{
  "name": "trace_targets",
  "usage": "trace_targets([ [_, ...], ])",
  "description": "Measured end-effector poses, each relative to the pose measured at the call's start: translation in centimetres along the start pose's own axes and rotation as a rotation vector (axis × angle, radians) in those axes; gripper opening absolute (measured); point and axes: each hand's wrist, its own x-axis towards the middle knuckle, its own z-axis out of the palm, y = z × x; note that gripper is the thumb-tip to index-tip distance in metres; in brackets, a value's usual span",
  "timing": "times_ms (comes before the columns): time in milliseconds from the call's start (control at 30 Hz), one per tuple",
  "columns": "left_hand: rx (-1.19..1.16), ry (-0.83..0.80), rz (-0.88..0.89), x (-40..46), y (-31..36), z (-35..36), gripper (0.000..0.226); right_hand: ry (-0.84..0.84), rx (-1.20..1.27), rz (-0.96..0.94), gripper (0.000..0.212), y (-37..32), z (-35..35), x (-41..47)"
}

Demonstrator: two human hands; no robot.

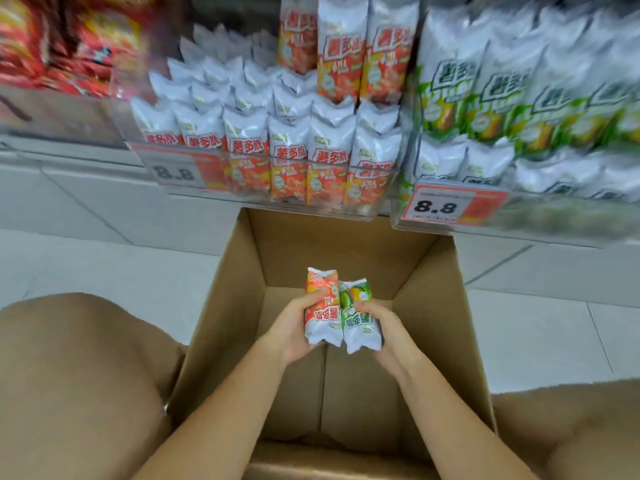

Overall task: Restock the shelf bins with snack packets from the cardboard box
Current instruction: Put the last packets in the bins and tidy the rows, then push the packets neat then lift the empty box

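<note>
Your left hand [294, 327] grips the orange packet [322, 306], your right hand [384, 327] the green packet [358, 315]. Both stand lengthwise over the box [228, 306]. Matching bins [311, 188] lie straight ahead, above.

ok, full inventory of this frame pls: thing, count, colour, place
orange packet: 1, orange and white, held over the box, left hand side
green packet: 1, green and white, held over the box, touching the orange one
cardboard box: 1, brown, open, on the floor below the shelf; no other packets visible inside
orange packets in bin: many, orange and white, centre shelf bin
green packets in bin: many, green and white, right shelf bin
red packets: several, red, upper left shelf, blurred
price tags: 2, orange and white, both reading 8.8, on the bin fronts
floor: white tiles
knees: 2, brown trousers, either side of the box
left hand: grips the orange packet
right hand: grips the green packet
</note>
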Motion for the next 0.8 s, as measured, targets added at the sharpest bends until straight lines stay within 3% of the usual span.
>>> trace_targets([
  [100,0.024,-0.11,0.082,-3.3,0.7,2.7,0.039,-0.102,0.046,-0.067,0.045,-2.3,1.3,-3.5],
  [167,0.087,-0.164,0.105,-5.4,1.3,4.0,0.036,-0.115,-0.053,-0.103,0.04,-3.9,2.3,-6.0],
  [333,0.325,-0.251,0.149,-7.8,2.6,5.4,0.052,-0.132,-0.317,-0.216,0.049,-6.8,3.0,-10.1],
  [400,0.483,-0.277,0.206,-8.2,3.3,5.8,0.065,-0.055,-0.415,-0.309,0.052,-8.1,3.0,-11.4],
  [500,0.784,-0.134,0.334,-9.9,5.2,7.5,0.077,0.198,-0.542,-0.474,0.066,-10.5,2.7,-12.9],
  [600,1.113,0.078,0.571,-11.6,7.4,9.2,0.072,0.333,-0.669,-0.63,0.073,-13.2,2.3,-14.7],
  [667,1.166,0.208,0.742,-13.0,8.8,10.5,0.065,0.38,-0.709,-0.702,0.069,-14.8,1.8,-15.7],
  [800,1.178,0.293,0.926,-15.5,12.4,11.8,0.054,0.368,-0.602,-0.733,0.053,-17.1,1.2,-16.8],
])
